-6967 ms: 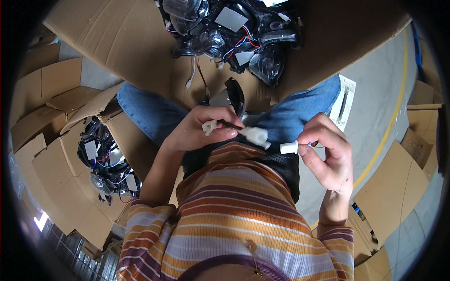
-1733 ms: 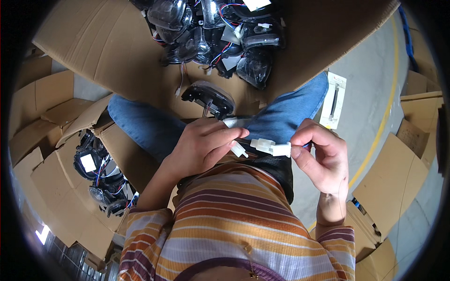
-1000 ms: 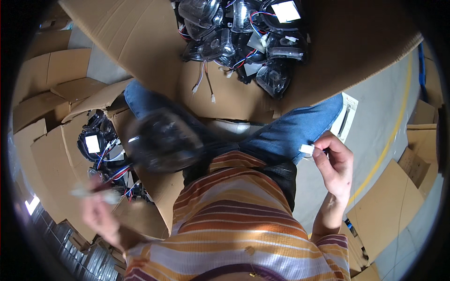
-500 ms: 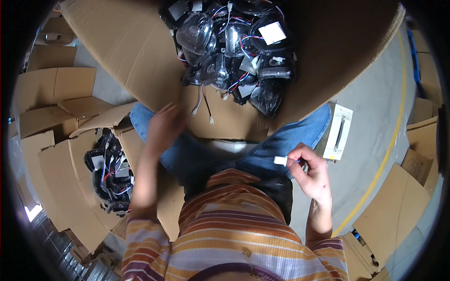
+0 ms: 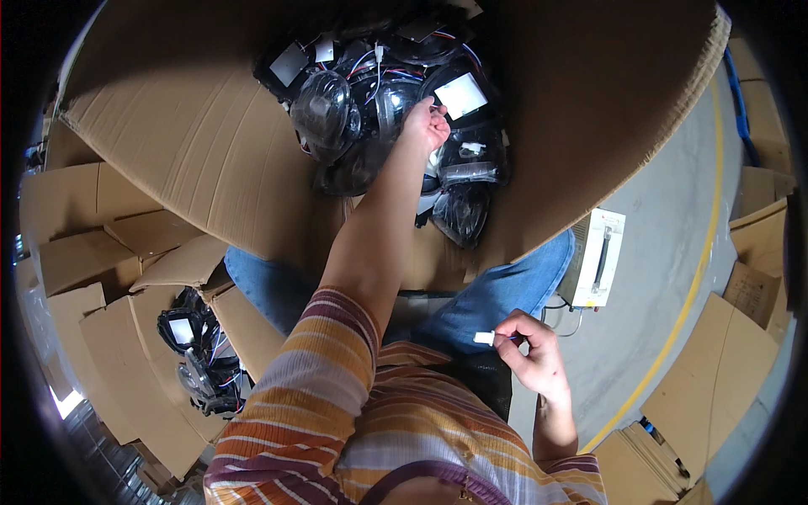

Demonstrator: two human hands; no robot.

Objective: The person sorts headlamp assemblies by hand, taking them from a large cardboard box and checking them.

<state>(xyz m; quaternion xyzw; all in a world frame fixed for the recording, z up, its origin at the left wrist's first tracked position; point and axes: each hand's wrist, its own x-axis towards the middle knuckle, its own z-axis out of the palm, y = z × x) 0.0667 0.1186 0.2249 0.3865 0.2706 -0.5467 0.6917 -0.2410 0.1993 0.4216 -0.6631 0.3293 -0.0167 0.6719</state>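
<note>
From here, the right grip [image 5: 530, 352] pinches a white connector [image 5: 484, 337] at its fingertips. The left grip [image 5: 427, 126] curls among lamps [image 5: 324, 109], whether on anything I can't tell; tangled wires [image 5: 377, 80] beside it could snag if tugged.

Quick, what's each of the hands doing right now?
Left hand: fingers curled, among the black lamp units; whether it grips anything cannot be told.
Right hand: closed, pinching a white connector.
</note>
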